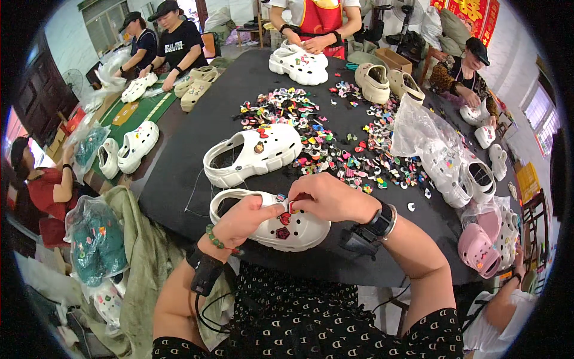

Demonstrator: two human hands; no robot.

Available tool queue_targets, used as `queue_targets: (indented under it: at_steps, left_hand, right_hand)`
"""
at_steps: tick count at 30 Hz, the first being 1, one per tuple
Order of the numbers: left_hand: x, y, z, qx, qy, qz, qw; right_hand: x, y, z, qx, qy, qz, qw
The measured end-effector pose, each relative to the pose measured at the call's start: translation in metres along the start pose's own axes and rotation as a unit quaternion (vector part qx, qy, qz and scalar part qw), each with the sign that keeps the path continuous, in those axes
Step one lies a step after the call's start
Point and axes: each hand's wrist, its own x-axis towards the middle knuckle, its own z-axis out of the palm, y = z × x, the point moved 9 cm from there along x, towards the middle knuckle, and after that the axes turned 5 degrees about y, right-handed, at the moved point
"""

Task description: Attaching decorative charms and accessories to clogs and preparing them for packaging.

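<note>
Touching the near white foam clog point(308, 231) in the head view, the left hand point(248, 216) lays its thumb on the upper, its full grip hidden; the right hand's point(332, 197) fingertips narrow at small red charms point(284, 219), whether holding one I cannot tell. The clog lies at the black table's point(185, 173) near edge. Far left, a black T-shirt point(180, 48) shows white lettering; far right, a red banner point(469, 19) bears gold characters.

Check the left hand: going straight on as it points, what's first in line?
Likely the right hand: it is just ahead of the left hand, at the near clog. Depth is unclear; the two may already touch.
</note>
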Motion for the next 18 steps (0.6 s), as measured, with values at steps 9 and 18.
queue_targets:
  at_steps: [9,18]
  left_hand:
    - [0.001,0.001,0.000,-0.004,0.009,0.003,1.000]
    - [-0.006,0.018,0.004,0.138,0.042,0.076,0.987]
  right_hand:
    - [0.003,0.006,0.003,-0.016,0.042,0.040,0.998]
    - [0.022,0.034,0.012,-0.070,-0.041,0.110,0.991]
